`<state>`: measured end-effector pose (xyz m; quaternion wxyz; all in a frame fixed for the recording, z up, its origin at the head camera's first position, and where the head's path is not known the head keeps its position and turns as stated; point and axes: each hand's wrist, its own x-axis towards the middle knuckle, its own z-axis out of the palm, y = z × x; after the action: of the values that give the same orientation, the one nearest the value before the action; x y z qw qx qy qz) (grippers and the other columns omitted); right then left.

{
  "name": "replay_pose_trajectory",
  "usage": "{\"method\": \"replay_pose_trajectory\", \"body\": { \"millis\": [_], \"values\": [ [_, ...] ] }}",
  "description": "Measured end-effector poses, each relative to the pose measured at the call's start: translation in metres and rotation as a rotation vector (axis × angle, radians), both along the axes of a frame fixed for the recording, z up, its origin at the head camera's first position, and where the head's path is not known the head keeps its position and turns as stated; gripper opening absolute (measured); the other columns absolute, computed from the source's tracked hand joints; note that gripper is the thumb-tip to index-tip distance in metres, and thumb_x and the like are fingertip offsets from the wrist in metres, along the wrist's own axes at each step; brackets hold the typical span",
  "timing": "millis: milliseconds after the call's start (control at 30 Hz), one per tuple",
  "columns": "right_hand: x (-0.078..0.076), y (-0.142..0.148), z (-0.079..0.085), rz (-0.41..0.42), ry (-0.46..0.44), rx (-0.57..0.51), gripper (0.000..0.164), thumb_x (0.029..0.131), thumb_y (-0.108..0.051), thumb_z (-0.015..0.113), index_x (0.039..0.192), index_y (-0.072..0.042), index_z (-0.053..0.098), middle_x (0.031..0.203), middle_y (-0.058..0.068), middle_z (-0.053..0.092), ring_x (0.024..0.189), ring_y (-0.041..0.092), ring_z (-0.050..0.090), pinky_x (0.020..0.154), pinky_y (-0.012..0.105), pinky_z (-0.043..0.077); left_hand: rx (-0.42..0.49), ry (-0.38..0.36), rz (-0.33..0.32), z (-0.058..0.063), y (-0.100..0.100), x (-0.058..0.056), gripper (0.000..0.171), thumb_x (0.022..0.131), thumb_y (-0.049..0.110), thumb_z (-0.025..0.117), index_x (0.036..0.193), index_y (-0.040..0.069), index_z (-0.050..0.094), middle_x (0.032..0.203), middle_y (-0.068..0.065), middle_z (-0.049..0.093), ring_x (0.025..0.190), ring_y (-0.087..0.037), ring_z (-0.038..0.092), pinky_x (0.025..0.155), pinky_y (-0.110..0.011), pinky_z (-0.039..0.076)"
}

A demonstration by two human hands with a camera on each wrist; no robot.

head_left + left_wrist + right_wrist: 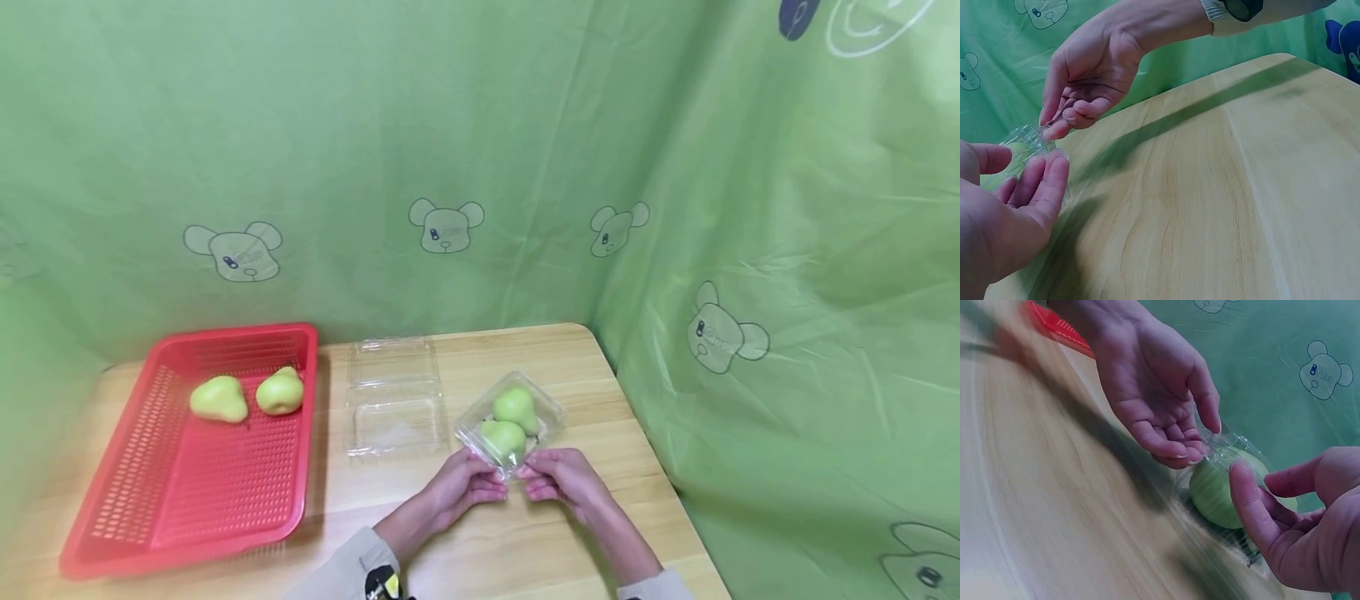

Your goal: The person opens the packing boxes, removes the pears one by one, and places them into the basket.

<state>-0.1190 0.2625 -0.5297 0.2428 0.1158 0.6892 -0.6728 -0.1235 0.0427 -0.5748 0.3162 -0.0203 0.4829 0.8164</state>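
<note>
Both hands are working the near edge of the clear clamshell box point(512, 425) — left hand point(467, 483) and right hand point(564, 481) with fingertips pinching its rim, two green pears point(510, 421) sealed inside. Pressing evenly along that edge, judging by the grip, is keeping the lid from springing. Left of the box are lying an empty open clamshell point(393, 396), then a red basket point(135, 500) with two more pears point(247, 395) — all on the wooden table point(615, 433), green bear-print curtain point(450, 167) behind.

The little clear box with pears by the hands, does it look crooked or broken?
Crooked, yes: the clear box sits slanted to the table edge, unlike the open empty box. Both hands touch its near corner. No breakage shows.
</note>
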Motion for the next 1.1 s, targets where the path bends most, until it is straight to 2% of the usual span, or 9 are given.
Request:
{"method": "replay_pose_trajectory", "body": {
  "millis": [167, 400, 733, 1100],
  "values": [
    [-0.002, 0.003, -0.002, 0.006, 0.000, 0.021, 0.033, 0.100, -0.012, 0.063, 0.120, 0.014, 0.062, 0.091, 0.013, 0.078, 0.072, 0.014, 0.075, 0.070, 0.026, 0.067, -0.019, 0.012, -0.003, 0.000, -0.001, -0.002, 0.036, 0.102, 0.014, 0.053, 0.132, -0.005, 0.048, 0.090, -0.008, 0.068, 0.081, -0.019, 0.074, 0.088, -0.038, 0.067],
    [-0.004, 0.008, -0.007, -0.071, -0.002, 0.064, 0.036, 0.098, -0.012, 0.066, 0.122, 0.016, 0.063, 0.087, 0.012, 0.078, 0.072, 0.017, 0.077, 0.071, 0.030, 0.068, -0.034, 0.033, 0.001, 0.000, -0.002, -0.004, 0.034, 0.102, 0.016, 0.053, 0.130, -0.004, 0.049, 0.089, -0.008, 0.068, 0.082, -0.019, 0.075, 0.089, -0.039, 0.067],
    [-0.008, 0.017, -0.012, -0.193, -0.031, -0.013, 0.043, 0.097, -0.012, 0.069, 0.129, 0.015, 0.059, 0.101, 0.020, 0.078, 0.081, 0.020, 0.079, 0.080, 0.029, 0.067, -0.045, 0.028, 0.013, 0.000, -0.002, -0.002, 0.032, 0.100, 0.014, 0.055, 0.127, -0.003, 0.048, 0.092, -0.010, 0.068, 0.081, -0.018, 0.074, 0.087, -0.037, 0.067],
    [-0.008, 0.020, -0.015, -0.226, -0.034, -0.098, 0.045, 0.100, -0.010, 0.063, 0.135, 0.016, 0.051, 0.102, 0.018, 0.078, 0.089, 0.022, 0.079, 0.088, 0.032, 0.066, -0.083, 0.037, 0.034, -0.001, 0.000, -0.002, 0.034, 0.093, 0.008, 0.060, 0.123, -0.002, 0.047, 0.091, -0.009, 0.066, 0.077, -0.017, 0.071, 0.079, -0.031, 0.067]
  ]
}}
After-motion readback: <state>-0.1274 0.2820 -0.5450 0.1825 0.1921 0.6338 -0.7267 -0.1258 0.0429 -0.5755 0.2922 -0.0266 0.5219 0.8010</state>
